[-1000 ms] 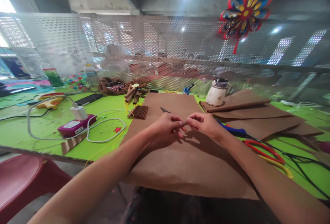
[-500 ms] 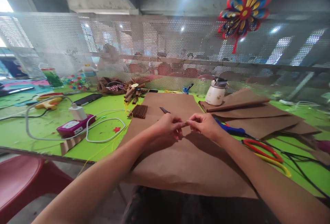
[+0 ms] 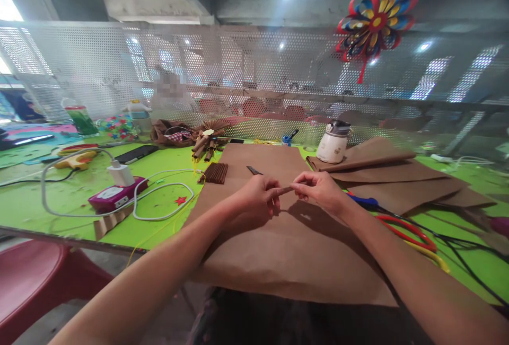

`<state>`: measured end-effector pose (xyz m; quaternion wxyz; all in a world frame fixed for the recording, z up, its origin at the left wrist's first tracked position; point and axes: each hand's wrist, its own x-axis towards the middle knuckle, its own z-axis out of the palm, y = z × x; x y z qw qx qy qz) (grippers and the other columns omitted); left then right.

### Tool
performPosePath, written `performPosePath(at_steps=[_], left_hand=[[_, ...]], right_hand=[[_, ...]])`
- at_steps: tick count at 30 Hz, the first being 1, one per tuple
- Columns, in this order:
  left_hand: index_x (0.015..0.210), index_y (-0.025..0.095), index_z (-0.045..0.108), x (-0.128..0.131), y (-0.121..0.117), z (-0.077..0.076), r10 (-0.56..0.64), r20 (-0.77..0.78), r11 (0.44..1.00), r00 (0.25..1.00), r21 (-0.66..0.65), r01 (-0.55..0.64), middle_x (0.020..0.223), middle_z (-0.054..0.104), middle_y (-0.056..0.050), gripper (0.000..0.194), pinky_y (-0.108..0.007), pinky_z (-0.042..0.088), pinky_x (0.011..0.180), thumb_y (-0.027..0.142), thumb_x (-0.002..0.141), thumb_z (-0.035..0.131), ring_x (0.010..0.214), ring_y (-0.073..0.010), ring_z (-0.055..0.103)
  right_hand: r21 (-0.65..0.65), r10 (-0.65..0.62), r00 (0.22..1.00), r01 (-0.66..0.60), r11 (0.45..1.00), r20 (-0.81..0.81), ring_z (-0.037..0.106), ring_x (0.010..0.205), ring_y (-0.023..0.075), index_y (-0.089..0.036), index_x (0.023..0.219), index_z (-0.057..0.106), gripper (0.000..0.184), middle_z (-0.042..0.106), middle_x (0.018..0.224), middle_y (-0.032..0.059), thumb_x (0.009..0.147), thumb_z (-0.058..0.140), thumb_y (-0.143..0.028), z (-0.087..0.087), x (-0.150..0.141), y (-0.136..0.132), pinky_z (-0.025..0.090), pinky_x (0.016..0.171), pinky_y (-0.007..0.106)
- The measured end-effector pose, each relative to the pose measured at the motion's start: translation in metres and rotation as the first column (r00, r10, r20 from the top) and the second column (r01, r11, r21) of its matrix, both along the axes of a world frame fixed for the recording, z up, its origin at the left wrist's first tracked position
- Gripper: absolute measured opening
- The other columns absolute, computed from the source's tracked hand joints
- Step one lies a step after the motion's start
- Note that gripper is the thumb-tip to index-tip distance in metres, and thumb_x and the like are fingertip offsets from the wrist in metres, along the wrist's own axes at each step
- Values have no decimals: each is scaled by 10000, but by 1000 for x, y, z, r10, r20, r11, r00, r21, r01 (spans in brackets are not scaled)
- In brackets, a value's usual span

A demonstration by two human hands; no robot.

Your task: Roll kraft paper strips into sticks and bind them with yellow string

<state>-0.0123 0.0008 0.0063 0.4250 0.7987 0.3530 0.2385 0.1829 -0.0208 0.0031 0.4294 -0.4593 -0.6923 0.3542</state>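
Above the middle of the wide, smooth brown paper sheet [image 3: 294, 265], you are holding the slim, stiff-looking brown paper strip [image 3: 285, 191] crosswise. Your left hand [image 3: 259, 199] is pinching its nine o'clock end and your right hand [image 3: 316, 188] its three o'clock end, fingertips nearly meeting. Whether it is rolled or folded is too small to tell. With so little paper showing between your fingers, uneven pressure could be creasing it, or a loose pinch letting it spring open. At ten o'clock, the dark, pointed tool [image 3: 253, 170] is lying just beyond your left knuckles, so a careless reach could be catching its tip. Farther out toward ten, the ridged brown paper bundle [image 3: 216, 173] is sitting where a sweeping wrist could be knocking it. At three, the blue-handled tool [image 3: 363, 201] is lying beside your right forearm, where a sideways elbow could be nudging it.
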Motion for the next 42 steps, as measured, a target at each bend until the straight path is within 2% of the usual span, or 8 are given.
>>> performPosePath(at_steps=[6, 11, 18, 22, 28, 31, 36, 42], left_hand=[[737, 151, 614, -1, -3, -1, 35, -85, 943, 996, 332, -5, 617, 629, -25, 230, -193, 396, 518, 322, 837, 496, 546, -113, 558], [804, 152, 647, 1, -4, 0, 24, -89, 941, 996, 340, 7, 695, 672, -33, 225, -196, 410, 561, 277, 847, 465, 602, -118, 583], [852, 116, 668, -2, -1, 10, -23, -45, 987, 999, 155, 30, 782, 718, -85, 263, -220, 454, 603, 324, 837, 507, 685, -150, 638], [787, 118, 638, -3, -1, 12, -41, -30, 996, 999, 78, 43, 745, 714, -84, 240, -211, 444, 566, 315, 836, 510, 651, -141, 640], [732, 132, 560, -3, -1, 10, -28, 49, 991, 998, -127, 34, 582, 662, -32, 203, -209, 419, 498, 313, 822, 533, 512, -119, 607], [740, 131, 537, -4, 0, 9, -50, 64, 974, 997, -218, 63, 611, 678, -51, 216, -206, 400, 486, 334, 813, 550, 528, -129, 632], [753, 131, 520, -6, 3, 9, -105, 92, 955, 990, -269, 127, 682, 700, -85, 261, -211, 395, 486, 383, 791, 578, 534, -136, 645], [742, 146, 532, -5, 2, 4, -54, 104, 973, 993, -216, 75, 612, 682, -63, 230, -209, 352, 444, 367, 797, 562, 464, -128, 610]], right_hand=[[71, 16, 999, -20, 997, 47, 535, 594, 130, -147, 699, 679, 230, 620, 625, 15, 682, 688, -376, 3, 0, -1, 397, 561, 246], [84, -15, 999, 12, 996, 37, 506, 537, 122, -141, 679, 668, 252, 589, 560, 4, 671, 691, -391, -3, -5, 1, 364, 502, 237], [97, -47, 999, 49, 994, -29, 489, 540, 119, -144, 669, 689, 206, 588, 550, 4, 673, 692, -351, 3, -5, -2, 349, 519, 246], [69, -68, 992, 76, 995, -105, 479, 531, 112, -144, 635, 690, 184, 586, 533, 0, 659, 703, -326, 7, 1, -1, 362, 545, 254], [-19, -8, 990, 6, 1000, -144, 504, 503, 103, -135, 634, 686, 223, 607, 549, 4, 657, 706, -356, 3, 6, 6, 405, 556, 260], [-61, 35, 986, -45, 997, -162, 520, 504, 98, -123, 640, 686, 251, 626, 575, 16, 679, 691, -371, 0, 9, 8, 416, 556, 253], [-101, 55, 978, -77, 992, -201, 513, 486, 81, -108, 636, 686, 270, 630, 571, 17, 664, 712, -375, -2, 12, 11, 405, 535, 234], [-130, -8, 954, -32, 991, -298, 502, 482, 81, -112, 658, 679, 280, 610, 567, 6, 602, 755, -376, -4, 13, 17, 411, 518, 242]])
